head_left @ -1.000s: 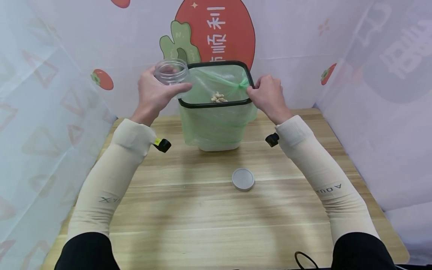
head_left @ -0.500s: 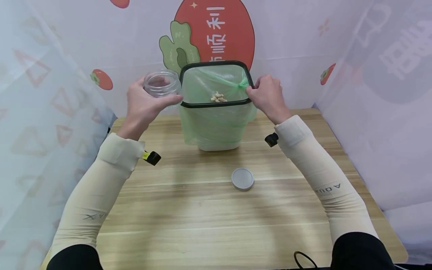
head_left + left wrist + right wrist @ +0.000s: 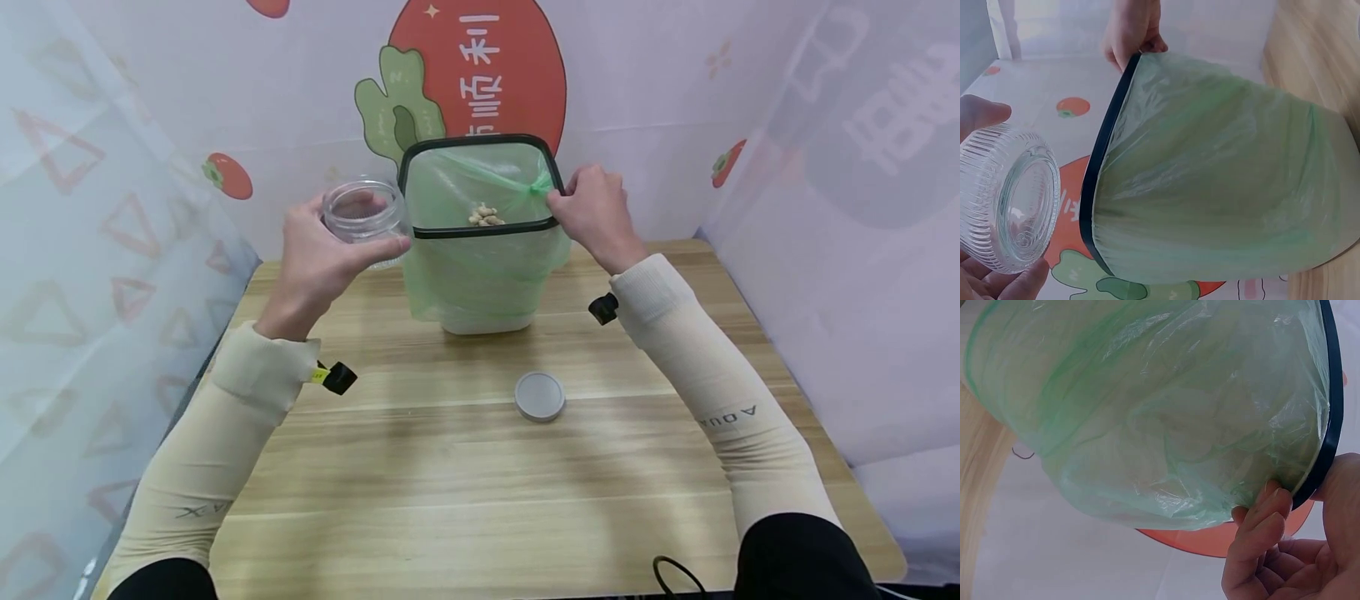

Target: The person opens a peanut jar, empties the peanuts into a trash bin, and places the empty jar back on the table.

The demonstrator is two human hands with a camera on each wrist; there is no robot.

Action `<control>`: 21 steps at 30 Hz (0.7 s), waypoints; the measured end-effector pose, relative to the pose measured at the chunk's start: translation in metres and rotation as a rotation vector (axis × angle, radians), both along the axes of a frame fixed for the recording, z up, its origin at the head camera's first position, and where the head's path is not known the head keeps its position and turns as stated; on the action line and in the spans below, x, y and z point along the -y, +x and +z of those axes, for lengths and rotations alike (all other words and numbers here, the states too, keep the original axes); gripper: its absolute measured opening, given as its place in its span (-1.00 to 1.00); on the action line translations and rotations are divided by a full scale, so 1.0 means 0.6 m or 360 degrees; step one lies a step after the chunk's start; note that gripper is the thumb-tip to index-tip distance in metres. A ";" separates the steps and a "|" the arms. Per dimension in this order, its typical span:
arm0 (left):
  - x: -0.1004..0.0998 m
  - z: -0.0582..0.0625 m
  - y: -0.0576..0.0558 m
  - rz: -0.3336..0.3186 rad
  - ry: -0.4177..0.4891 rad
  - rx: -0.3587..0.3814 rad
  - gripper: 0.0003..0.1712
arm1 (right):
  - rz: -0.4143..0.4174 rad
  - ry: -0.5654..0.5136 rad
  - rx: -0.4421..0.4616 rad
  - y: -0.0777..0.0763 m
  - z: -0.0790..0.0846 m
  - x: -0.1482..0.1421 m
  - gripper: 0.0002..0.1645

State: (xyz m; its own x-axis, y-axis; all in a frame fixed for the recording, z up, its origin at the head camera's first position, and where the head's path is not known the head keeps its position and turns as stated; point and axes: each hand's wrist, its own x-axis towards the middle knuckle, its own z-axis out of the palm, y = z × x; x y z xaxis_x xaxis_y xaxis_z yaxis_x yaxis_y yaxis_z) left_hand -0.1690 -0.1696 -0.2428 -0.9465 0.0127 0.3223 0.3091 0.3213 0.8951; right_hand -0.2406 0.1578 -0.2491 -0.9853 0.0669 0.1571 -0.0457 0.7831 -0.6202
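My left hand point(image 3: 307, 258) grips a clear, ribbed jar point(image 3: 366, 223) just left of the bin, thumb on the near side. The jar's mouth faces up, its inside looks empty, and its base shows in the left wrist view. A bin with a black rim point(image 3: 483, 232) stands at the back, lined with a pale green bag point(image 3: 480, 279). Small beige lumps point(image 3: 486, 216), like peanuts, lie in the bag. At the rim's right corner, my right hand point(image 3: 597, 212) pinches the rim between thumb and fingers. The right wrist view shows the fingers point(image 3: 1260, 531) against the bag's outside.
A round grey lid point(image 3: 540, 397) lies flat on the wooden table point(image 3: 450, 483) in front of the bin. Printed white sheets point(image 3: 300, 108) enclose the table at the back and both sides. A black cable loop point(image 3: 678, 573) sits at the front edge.
My left hand has carried the jar left and down from beside the bin's rim, toward me. The right hand has kept its hold on the rim.
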 end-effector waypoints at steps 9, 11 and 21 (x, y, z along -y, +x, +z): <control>-0.002 -0.021 0.026 -0.0017 -0.0096 -0.0001 -0.29 | -0.0013 0.0003 0.0030 0.003 0.002 0.001 -0.56; -0.003 -0.029 0.029 -0.0021 -0.0089 -0.0010 -0.30 | -0.0012 0.0004 0.0038 0.004 0.003 0.002 -0.57; -0.012 -0.082 0.046 -0.0082 -0.0070 0.0020 -0.23 | -0.0023 0.0018 0.0020 0.001 0.001 0.003 -0.58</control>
